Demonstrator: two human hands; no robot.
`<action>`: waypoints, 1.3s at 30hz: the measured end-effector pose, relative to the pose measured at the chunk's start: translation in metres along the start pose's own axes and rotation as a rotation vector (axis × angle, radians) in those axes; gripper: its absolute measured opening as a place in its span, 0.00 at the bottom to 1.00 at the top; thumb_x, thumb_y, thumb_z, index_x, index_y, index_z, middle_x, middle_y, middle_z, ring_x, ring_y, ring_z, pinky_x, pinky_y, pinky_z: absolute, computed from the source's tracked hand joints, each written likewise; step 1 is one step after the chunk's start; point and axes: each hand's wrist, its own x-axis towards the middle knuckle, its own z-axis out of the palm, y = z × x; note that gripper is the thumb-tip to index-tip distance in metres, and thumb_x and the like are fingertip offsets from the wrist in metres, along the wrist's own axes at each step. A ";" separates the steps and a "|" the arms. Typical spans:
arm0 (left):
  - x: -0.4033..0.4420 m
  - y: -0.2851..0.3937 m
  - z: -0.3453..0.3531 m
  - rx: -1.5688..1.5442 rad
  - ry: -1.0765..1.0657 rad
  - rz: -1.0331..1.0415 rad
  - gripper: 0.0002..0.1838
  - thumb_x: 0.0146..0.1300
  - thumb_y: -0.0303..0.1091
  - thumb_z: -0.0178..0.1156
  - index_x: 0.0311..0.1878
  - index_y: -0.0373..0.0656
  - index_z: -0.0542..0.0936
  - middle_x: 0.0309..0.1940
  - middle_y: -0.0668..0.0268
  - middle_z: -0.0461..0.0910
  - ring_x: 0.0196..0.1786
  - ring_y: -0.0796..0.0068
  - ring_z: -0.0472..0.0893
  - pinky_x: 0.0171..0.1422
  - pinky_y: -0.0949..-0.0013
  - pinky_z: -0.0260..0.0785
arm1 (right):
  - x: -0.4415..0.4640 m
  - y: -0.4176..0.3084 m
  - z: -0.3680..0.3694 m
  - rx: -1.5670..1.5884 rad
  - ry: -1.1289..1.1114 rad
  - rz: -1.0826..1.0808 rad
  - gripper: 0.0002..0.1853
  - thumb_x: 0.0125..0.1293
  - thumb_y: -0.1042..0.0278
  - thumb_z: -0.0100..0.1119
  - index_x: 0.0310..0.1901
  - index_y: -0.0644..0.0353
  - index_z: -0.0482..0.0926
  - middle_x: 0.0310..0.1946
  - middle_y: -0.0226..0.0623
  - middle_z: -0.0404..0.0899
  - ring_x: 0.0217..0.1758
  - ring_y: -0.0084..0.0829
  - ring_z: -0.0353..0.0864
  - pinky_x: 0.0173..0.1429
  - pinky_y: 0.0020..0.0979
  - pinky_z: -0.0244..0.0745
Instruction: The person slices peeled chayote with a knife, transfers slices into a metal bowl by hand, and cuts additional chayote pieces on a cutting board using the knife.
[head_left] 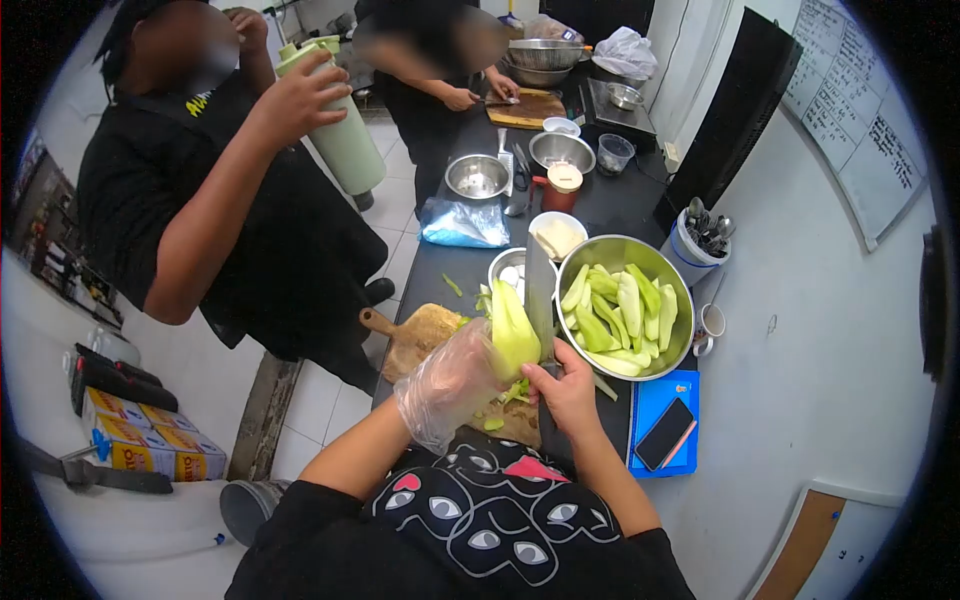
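My left hand [455, 375], in a clear plastic glove, is wrapped round a pale green peeled vegetable [512, 330] held upright above the board. Bare and closed, my right hand [566, 390] grips a large knife [540, 290], its wide blade pointing up beside the vegetable's right side. Below them lies a wooden cutting board [410, 345] with green peelings on it. Just right of the blade, a large steel bowl [682, 340] holds several pale green pieces. A smaller bowl [497, 262] with white items is partly hidden behind the vegetable and blade.
A person [230, 190] at the left lifts a green bottle [345, 145]. Another person [425, 60] cuts on a far board [540, 108]. Steel bowls [478, 177], a red mug [560, 195] and a blue bag [465, 225] stand beyond. A phone [664, 435] lies on a blue folder [650, 400] at right.
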 end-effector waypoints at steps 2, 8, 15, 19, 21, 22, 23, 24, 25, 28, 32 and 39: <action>-0.007 -0.018 0.010 0.021 0.119 0.059 0.24 0.51 0.29 0.65 0.53 0.39 0.72 0.47 0.54 0.75 0.50 0.55 0.76 0.55 0.60 0.69 | -0.004 -0.003 0.006 -0.019 -0.021 -0.024 0.21 0.59 0.77 0.65 0.55 0.65 0.75 0.32 0.28 0.76 0.22 0.15 0.70 0.24 0.18 0.67; -0.010 -0.055 0.049 -0.235 0.315 0.021 0.21 0.58 0.27 0.61 0.54 0.35 0.70 0.48 0.49 0.73 0.50 0.49 0.75 0.53 0.56 0.70 | -0.004 0.005 0.010 -0.585 0.068 -0.360 0.22 0.55 0.72 0.67 0.53 0.62 0.79 0.34 0.37 0.72 0.34 0.28 0.74 0.38 0.28 0.69; -0.023 -0.037 0.049 -0.015 0.462 -0.110 0.18 0.68 0.35 0.49 0.57 0.34 0.71 0.51 0.46 0.75 0.54 0.48 0.75 0.58 0.56 0.68 | -0.009 -0.015 -0.007 -0.705 0.156 -0.552 0.17 0.60 0.67 0.65 0.51 0.60 0.81 0.33 0.39 0.70 0.33 0.34 0.73 0.38 0.30 0.70; -0.026 -0.070 0.054 -0.063 0.440 -0.166 0.19 0.70 0.37 0.43 0.56 0.37 0.74 0.53 0.48 0.76 0.52 0.48 0.77 0.57 0.56 0.69 | -0.010 -0.023 -0.010 -0.869 0.086 -0.626 0.18 0.58 0.64 0.67 0.50 0.59 0.81 0.33 0.40 0.68 0.33 0.36 0.72 0.37 0.32 0.72; -0.030 -0.056 0.047 -0.007 0.358 -0.220 0.17 0.67 0.34 0.45 0.53 0.38 0.76 0.51 0.49 0.77 0.51 0.48 0.77 0.56 0.55 0.70 | -0.013 -0.026 -0.005 -0.879 0.057 -0.608 0.19 0.57 0.63 0.68 0.50 0.59 0.81 0.33 0.41 0.68 0.33 0.37 0.72 0.37 0.33 0.72; -0.031 -0.049 0.042 0.022 0.315 -0.247 0.16 0.65 0.32 0.46 0.52 0.38 0.77 0.49 0.50 0.78 0.50 0.48 0.77 0.55 0.55 0.70 | -0.013 -0.025 -0.005 -0.880 0.049 -0.602 0.20 0.56 0.64 0.68 0.50 0.59 0.80 0.33 0.40 0.68 0.33 0.36 0.72 0.37 0.32 0.71; -0.034 -0.054 0.041 0.107 0.294 -0.194 0.16 0.64 0.32 0.47 0.50 0.38 0.77 0.47 0.50 0.78 0.49 0.48 0.77 0.54 0.55 0.70 | -0.014 -0.024 -0.005 -0.882 0.041 -0.596 0.20 0.56 0.65 0.69 0.51 0.60 0.80 0.32 0.40 0.68 0.33 0.35 0.72 0.37 0.31 0.71; -0.037 -0.060 0.039 0.191 0.274 -0.141 0.16 0.62 0.33 0.48 0.49 0.37 0.77 0.45 0.50 0.78 0.48 0.47 0.77 0.53 0.55 0.70 | -0.014 -0.023 -0.005 -0.883 0.032 -0.591 0.21 0.55 0.67 0.69 0.51 0.60 0.80 0.32 0.39 0.68 0.33 0.34 0.72 0.37 0.31 0.70; -0.039 -0.065 0.036 0.275 0.253 -0.087 0.15 0.60 0.33 0.50 0.47 0.37 0.78 0.43 0.49 0.79 0.47 0.47 0.77 0.52 0.54 0.70 | -0.014 -0.020 -0.005 -0.877 0.028 -0.569 0.22 0.55 0.66 0.69 0.52 0.61 0.79 0.32 0.39 0.68 0.33 0.34 0.72 0.37 0.31 0.70; -0.044 -0.067 0.026 0.345 0.197 0.021 0.15 0.56 0.32 0.52 0.45 0.37 0.78 0.39 0.50 0.78 0.45 0.47 0.77 0.50 0.53 0.70 | -0.014 -0.009 -0.004 -0.868 0.025 -0.506 0.26 0.55 0.64 0.69 0.56 0.62 0.76 0.33 0.40 0.68 0.33 0.35 0.71 0.38 0.32 0.70; -0.053 -0.072 0.019 0.264 0.003 -0.069 0.16 0.60 0.32 0.53 0.49 0.36 0.78 0.43 0.49 0.79 0.47 0.49 0.78 0.51 0.57 0.71 | -0.015 -0.002 0.000 -0.865 0.015 -0.409 0.28 0.56 0.60 0.69 0.58 0.60 0.75 0.35 0.43 0.69 0.36 0.39 0.74 0.41 0.36 0.72; -0.060 -0.086 0.027 -0.357 -0.082 -0.277 0.16 0.60 0.36 0.56 0.49 0.39 0.79 0.44 0.54 0.80 0.50 0.56 0.79 0.55 0.59 0.70 | -0.014 0.025 0.000 -0.801 -0.095 -0.216 0.26 0.60 0.53 0.65 0.56 0.59 0.77 0.36 0.45 0.71 0.37 0.43 0.76 0.43 0.37 0.73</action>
